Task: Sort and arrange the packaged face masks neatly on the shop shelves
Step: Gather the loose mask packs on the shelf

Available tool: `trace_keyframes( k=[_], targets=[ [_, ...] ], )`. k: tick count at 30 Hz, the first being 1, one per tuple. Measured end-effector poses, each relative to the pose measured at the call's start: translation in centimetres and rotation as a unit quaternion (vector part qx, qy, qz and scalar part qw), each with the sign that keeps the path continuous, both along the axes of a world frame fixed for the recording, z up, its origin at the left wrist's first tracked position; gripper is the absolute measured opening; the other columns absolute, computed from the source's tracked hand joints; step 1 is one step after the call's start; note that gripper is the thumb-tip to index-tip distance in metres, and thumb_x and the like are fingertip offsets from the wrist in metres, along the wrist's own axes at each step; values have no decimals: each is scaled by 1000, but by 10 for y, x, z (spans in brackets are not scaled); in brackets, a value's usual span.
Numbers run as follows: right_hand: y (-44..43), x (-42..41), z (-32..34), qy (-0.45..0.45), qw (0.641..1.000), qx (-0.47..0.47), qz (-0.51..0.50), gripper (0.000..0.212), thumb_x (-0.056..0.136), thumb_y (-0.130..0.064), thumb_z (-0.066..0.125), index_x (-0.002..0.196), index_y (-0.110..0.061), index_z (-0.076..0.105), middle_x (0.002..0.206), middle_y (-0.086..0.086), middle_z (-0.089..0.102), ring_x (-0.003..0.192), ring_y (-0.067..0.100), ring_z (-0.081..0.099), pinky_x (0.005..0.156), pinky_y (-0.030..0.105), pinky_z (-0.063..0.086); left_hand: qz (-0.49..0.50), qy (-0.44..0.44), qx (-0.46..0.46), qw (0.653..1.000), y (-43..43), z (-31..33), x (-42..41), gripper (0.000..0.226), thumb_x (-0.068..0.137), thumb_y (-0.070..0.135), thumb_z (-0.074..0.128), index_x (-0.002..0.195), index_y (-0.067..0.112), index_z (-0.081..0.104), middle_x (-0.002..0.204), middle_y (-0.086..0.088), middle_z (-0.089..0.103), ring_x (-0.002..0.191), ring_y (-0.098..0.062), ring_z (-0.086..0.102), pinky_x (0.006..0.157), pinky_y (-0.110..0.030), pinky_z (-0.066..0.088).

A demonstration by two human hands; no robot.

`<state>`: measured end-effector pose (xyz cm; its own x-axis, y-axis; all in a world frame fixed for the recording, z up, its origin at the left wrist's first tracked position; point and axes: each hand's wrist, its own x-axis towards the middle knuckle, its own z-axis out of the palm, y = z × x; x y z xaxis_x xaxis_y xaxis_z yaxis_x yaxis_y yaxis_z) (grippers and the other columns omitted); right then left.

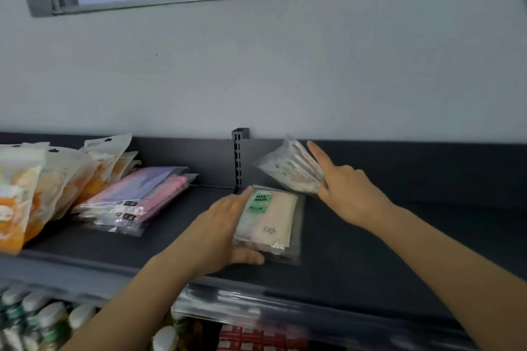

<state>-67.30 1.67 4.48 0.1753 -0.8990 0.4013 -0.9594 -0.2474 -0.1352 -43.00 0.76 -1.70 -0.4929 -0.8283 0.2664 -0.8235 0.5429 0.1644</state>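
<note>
Left hand (219,234) flat, pressing pink pack (271,216) at 3 o'clock; right hand (348,194) gripping clear bundle (286,168) at 10 o'clock.

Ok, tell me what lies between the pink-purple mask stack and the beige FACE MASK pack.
Head view: bare dark shelf, then the left hand resting against the left edge of the beige pack.
</note>
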Motion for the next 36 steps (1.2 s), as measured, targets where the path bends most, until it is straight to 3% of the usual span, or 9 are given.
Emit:
trace_keyframes(
  k=[3, 7, 11, 18, 20, 23, 29, 32, 36],
  targets=[
    [-3, -5, -7, -2, 1000, 1, -5, 76, 94, -14, 43, 149, -33, -7, 69, -1, 50, 59, 20, 53, 65, 39, 51, -8, -82, 25, 996, -4, 0, -8, 117, 48, 89, 30, 149, 34, 5, 157, 7, 15, 144, -14, 10, 117, -33, 16],
    [-7, -9, -11, -5, 1000, -6, 0, 77, 94, -10, 42, 148, -34, -7, 75, 1, 53, 60, 19, 52, 68, 38, 50, -14, -76, 64, 995, -14, 0, -15, 85, 78, 65, 55, 148, 33, 18, 153, 0, 27, 137, -18, 28, 112, -30, 24],
    [-10, -19, -9, -43, 999, -14, 3, 74, 93, -6, 39, 149, -37, 1, 80, 4, 56, 61, 18, 49, 67, 32, 39, -14, -115, 25, 993, -22, 3, -22, 63, 90, 60, 41, 145, 34, 24, 143, -7, 43, 126, -25, 45, 105, -34, 35],
    [0, -47, -2, -96, 993, -58, -39, 69, 91, -5, 38, 146, -39, 14, 82, 7, 59, 61, 21, 54, 62, 37, 48, -12, -41, -14, 999, -25, 8, -18, 42, 100, 43, 29, 142, 42, 25, 116, -9, 62, 105, -30, 56, 85, -34, 38],
    [7, -58, 3, -67, 994, -61, -54, 68, 91, -4, 37, 146, -39, 16, 76, 6, 57, 58, 21, 52, 58, 36, 48, -18, -18, -11, 1000, -25, 9, -17, 41, 100, 41, 28, 141, 41, 27, 116, -10, 63, 101, -31, 57, 83, -33, 38],
    [19, -74, 3, 90, 990, -62, -87, 75, 90, -1, 39, 148, -36, 6, 75, -2, 47, 57, 16, 43, 59, 30, 38, -29, -55, 0, 998, -25, 8, -15, 44, 98, 48, 28, 142, 44, 25, 127, -7, 58, 111, -27, 54, 89, -32, 37],
    [48, -93, -10, 299, 951, 23, -68, 88, 89, -2, 36, 140, -53, -15, 123, -2, 50, 83, 21, 57, 76, 31, 48, -46, -168, 58, 983, -29, 7, -21, 74, 82, 64, 51, 145, 41, 19, 149, -4, 35, 133, -24, 36, 109, -34, 30],
    [54, -94, -25, 298, 948, 100, -50, 75, 94, -17, 36, 138, -60, -7, 140, -4, 42, 105, 24, 57, 85, 31, 43, -46, -172, 76, 981, -36, 11, -24, 84, 78, 59, 62, 147, 34, 21, 148, -6, 36, 133, -25, 37, 109, -35, 31],
    [52, -97, -43, 178, 958, 223, -29, 72, 86, -59, 50, 143, -53, 6, 144, -6, 35, 123, 20, 45, 102, 36, 38, -54, -191, 73, 977, -41, 11, -26, 81, 81, 61, 57, 147, 31, 21, 147, -7, 38, 131, -25, 39, 108, -34, 32]
  ],
)
